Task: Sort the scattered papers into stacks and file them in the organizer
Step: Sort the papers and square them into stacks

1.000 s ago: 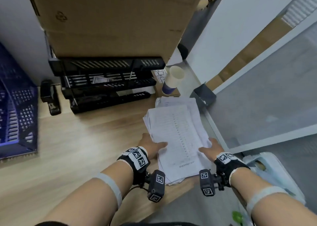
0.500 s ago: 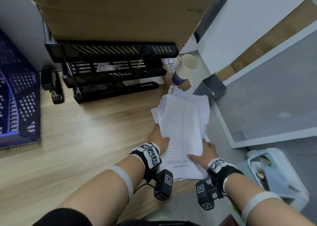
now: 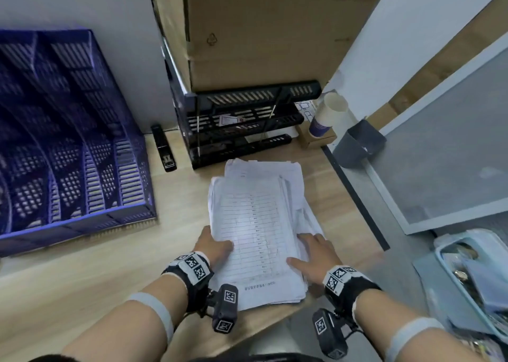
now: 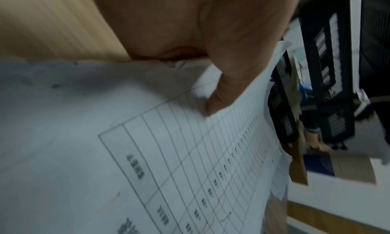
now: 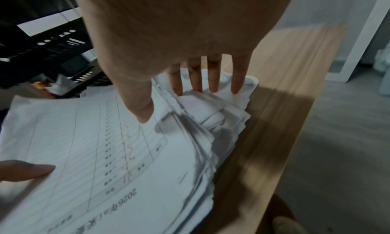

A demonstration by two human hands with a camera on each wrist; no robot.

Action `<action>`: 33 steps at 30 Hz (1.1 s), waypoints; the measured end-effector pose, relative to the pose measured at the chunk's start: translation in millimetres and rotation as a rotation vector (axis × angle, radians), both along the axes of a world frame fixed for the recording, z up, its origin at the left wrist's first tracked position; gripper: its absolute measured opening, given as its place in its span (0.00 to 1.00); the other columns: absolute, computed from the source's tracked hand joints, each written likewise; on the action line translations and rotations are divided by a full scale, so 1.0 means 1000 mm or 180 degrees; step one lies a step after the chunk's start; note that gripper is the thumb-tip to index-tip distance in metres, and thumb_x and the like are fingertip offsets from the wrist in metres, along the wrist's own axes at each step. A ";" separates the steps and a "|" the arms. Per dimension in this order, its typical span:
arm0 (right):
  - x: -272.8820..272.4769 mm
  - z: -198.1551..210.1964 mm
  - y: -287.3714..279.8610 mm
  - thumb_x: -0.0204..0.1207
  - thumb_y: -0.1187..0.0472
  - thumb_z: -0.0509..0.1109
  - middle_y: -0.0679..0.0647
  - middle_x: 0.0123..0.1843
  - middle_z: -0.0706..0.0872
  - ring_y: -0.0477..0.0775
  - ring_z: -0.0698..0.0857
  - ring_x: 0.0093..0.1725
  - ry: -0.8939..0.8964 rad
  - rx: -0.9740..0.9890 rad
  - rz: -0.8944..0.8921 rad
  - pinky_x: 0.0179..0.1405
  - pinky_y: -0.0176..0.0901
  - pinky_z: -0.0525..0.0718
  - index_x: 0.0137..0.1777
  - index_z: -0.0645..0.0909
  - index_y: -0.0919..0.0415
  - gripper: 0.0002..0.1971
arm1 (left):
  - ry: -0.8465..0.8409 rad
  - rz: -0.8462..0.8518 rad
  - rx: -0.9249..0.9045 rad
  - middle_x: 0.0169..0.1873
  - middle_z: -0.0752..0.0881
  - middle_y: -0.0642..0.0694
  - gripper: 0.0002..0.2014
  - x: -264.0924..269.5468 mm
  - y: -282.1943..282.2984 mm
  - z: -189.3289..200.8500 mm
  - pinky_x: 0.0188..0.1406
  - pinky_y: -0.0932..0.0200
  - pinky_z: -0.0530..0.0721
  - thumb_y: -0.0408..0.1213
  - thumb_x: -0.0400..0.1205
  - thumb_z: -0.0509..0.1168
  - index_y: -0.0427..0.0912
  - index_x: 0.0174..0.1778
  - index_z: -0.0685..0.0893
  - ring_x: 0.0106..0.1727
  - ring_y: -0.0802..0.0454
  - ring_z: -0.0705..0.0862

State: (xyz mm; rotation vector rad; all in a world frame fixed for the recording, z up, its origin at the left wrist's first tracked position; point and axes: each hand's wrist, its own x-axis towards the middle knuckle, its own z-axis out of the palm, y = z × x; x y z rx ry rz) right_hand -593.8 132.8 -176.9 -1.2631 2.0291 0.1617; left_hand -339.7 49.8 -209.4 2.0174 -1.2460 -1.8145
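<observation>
A thick, uneven stack of white papers (image 3: pixel 258 229) lies on the wooden desk (image 3: pixel 96 268), its top sheet a ruled table form. My left hand (image 3: pixel 220 247) pinches the stack's left edge, thumb (image 4: pixel 221 94) on the top sheet, fingers hidden beneath. Flat on the stack's right side rests my right hand (image 3: pixel 310 249); in the right wrist view its fingers (image 5: pixel 213 77) are straight on the fanned sheets (image 5: pixel 211 114). The black tiered organizer (image 3: pixel 242 125) stands just beyond the stack, under a cardboard box (image 3: pixel 275 31).
A blue mesh file holder (image 3: pixel 68 141) fills the desk's left. A black stapler (image 3: pixel 163 148) lies beside the organizer. At its right stand a paper cup (image 3: pixel 327 114) and a grey bin (image 3: pixel 357 144). The desk's right edge runs close to the stack.
The stack was held up and bent between both hands; now it lies flat on the desk before the organizer. My right hand has released its grip and lies flat. The view swung left.
</observation>
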 end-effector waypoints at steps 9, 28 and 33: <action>0.109 -0.011 0.010 0.70 0.43 0.73 0.56 0.73 0.73 0.56 0.73 0.72 -0.0192 -0.0396 -0.0503 0.74 0.51 0.73 0.79 0.65 0.52 0.38 | -0.0158 0.0203 -0.0011 0.37 0.90 0.49 0.14 0.136 0.035 0.015 0.27 0.65 0.81 0.45 0.74 0.75 0.42 0.52 0.89 0.37 0.52 0.89; 0.122 -0.015 0.016 0.72 0.52 0.77 0.51 0.70 0.80 0.49 0.79 0.63 -0.1338 -0.0125 -0.1297 0.66 0.43 0.76 0.74 0.70 0.54 0.32 | 0.0259 -0.0189 -0.0084 0.49 0.88 0.46 0.15 0.133 0.027 0.028 0.35 0.63 0.82 0.43 0.77 0.74 0.44 0.56 0.82 0.45 0.49 0.86; 0.136 -0.014 0.002 0.54 0.56 0.86 0.54 0.66 0.84 0.59 0.85 0.62 -0.2156 -0.0720 -0.2214 0.69 0.63 0.80 0.72 0.68 0.54 0.45 | 0.0955 -0.0140 -0.0404 0.47 0.93 0.39 0.21 0.154 0.030 0.048 0.57 0.35 0.88 0.46 0.64 0.79 0.43 0.51 0.90 0.50 0.41 0.91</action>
